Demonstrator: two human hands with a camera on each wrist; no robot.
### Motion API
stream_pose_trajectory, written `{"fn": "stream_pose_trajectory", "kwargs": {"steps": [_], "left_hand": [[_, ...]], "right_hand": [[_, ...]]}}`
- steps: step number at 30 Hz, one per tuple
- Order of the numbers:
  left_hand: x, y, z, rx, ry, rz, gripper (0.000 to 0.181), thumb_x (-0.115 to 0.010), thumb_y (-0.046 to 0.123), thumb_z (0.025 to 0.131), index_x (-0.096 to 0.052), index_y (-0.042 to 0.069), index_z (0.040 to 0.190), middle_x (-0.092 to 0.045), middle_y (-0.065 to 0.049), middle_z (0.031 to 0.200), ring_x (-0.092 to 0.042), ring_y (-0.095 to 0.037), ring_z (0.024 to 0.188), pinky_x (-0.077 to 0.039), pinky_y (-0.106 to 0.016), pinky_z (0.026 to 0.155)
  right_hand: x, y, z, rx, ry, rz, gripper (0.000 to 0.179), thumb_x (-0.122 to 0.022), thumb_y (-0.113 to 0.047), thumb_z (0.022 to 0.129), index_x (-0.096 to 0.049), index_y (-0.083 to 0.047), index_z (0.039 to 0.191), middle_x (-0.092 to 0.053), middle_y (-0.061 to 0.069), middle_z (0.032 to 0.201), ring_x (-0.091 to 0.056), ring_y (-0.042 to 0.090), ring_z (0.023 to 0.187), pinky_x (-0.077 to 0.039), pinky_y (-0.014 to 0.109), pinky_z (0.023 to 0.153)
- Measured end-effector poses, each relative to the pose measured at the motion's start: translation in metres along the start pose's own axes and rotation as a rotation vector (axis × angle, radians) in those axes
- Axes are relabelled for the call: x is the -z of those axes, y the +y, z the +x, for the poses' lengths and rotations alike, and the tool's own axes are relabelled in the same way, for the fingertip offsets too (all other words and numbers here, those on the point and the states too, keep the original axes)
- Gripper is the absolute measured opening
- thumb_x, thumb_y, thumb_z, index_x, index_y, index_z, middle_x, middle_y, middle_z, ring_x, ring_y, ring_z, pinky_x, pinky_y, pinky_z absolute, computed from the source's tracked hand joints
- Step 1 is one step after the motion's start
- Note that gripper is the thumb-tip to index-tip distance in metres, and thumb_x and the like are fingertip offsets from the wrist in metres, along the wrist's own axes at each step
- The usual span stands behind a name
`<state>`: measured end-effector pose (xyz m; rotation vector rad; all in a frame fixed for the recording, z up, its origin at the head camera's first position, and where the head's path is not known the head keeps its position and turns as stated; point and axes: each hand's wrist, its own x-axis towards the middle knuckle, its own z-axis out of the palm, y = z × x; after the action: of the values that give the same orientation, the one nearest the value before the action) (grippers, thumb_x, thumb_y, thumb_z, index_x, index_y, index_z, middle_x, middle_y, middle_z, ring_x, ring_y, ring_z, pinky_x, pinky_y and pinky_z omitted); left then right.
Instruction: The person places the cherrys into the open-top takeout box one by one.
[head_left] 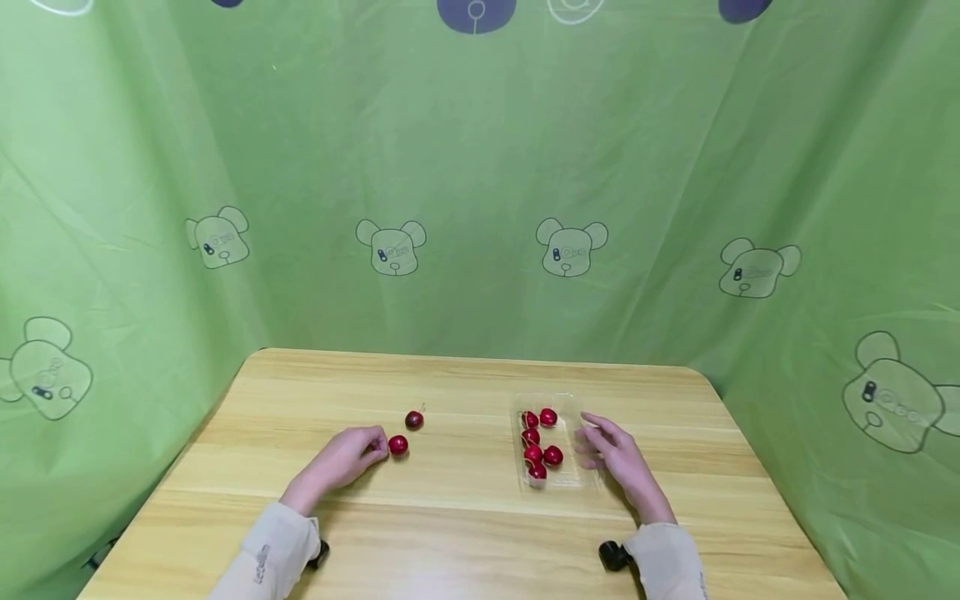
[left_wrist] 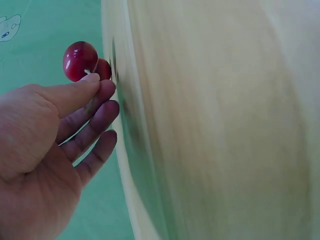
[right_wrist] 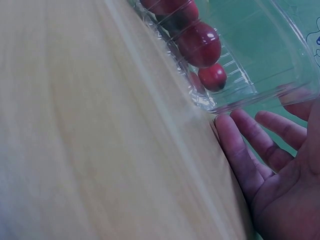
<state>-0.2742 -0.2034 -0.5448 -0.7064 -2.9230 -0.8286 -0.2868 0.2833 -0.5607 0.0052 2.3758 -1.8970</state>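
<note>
Between thumb and forefinger, my left hand [head_left: 347,457] pinches the short stem of a red cherry [left_wrist: 80,61]. In the head view that cherry [head_left: 398,445] is at the fingertips, low over the table. A darker cherry [head_left: 414,420] with its stem up lies just beyond it. On the right stands a clear plastic box [head_left: 567,478] with several red cherries, mostly along its left side. My right hand [head_left: 618,458] is at the box's right side, its fingers loosely extended. In the right wrist view, the fingers [right_wrist: 232,137] are close against the box wall; part of the thumb shows through the plastic.
The light wooden table [head_left: 450,533] has rounded far corners. A green curtain [head_left: 480,308] printed with bear heads hangs behind it and on both sides. Dark wrist devices [head_left: 615,556] sit at both sleeve cuffs.
</note>
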Motion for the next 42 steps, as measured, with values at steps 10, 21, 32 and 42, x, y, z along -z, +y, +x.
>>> {"fn": "stream_pose_trajectory", "kwargs": {"steps": [10, 21, 32, 42], "left_hand": [[0.003, 0.009, 0.001, 0.044, 0.043, -0.152, 0.005, -0.074, 0.012, 0.095, -0.07, 0.014, 0.094, -0.072, 0.003, 0.089, -0.066, -0.009, 0.083, -0.056, -0.023, 0.078], [0.011, 0.022, 0.004, 0.127, 0.164, -0.313, 0.008, -0.077, 0.009, 0.092, -0.074, 0.016, 0.095, -0.073, 0.005, 0.089, -0.065, -0.009, 0.083, -0.056, -0.022, 0.078], [0.013, 0.03, 0.009, 0.104, 0.297, -0.364, 0.009, -0.08, 0.009, 0.089, -0.075, 0.017, 0.091, -0.074, 0.007, 0.086, -0.068, -0.011, 0.084, -0.057, -0.026, 0.081], [0.012, 0.034, 0.011, 0.095, 0.351, -0.396, 0.012, -0.083, 0.009, 0.086, -0.078, 0.02, 0.089, -0.077, 0.006, 0.088, -0.069, -0.012, 0.085, -0.058, -0.026, 0.077]], "right_hand": [[0.0, 0.0, -0.001, 0.0, -0.002, 0.001, 0.052, -0.048, -0.027, 0.112, -0.038, -0.003, 0.157, -0.056, 0.03, 0.14, -0.071, 0.024, 0.106, -0.063, 0.034, 0.081], [0.001, 0.0, 0.0, -0.005, -0.006, -0.004, 0.052, -0.047, -0.026, 0.112, -0.037, -0.003, 0.158, -0.056, 0.03, 0.141, -0.071, 0.02, 0.105, -0.063, 0.033, 0.081], [0.001, 0.004, -0.002, -0.005, 0.005, -0.004, 0.052, -0.049, -0.03, 0.111, -0.04, -0.006, 0.157, -0.057, 0.029, 0.14, -0.07, 0.021, 0.106, -0.063, 0.032, 0.082], [0.001, 0.002, 0.001, 0.014, 0.008, -0.016, 0.052, -0.049, -0.032, 0.111, -0.042, -0.006, 0.156, -0.057, 0.029, 0.139, -0.071, 0.02, 0.105, -0.063, 0.032, 0.08]]}}
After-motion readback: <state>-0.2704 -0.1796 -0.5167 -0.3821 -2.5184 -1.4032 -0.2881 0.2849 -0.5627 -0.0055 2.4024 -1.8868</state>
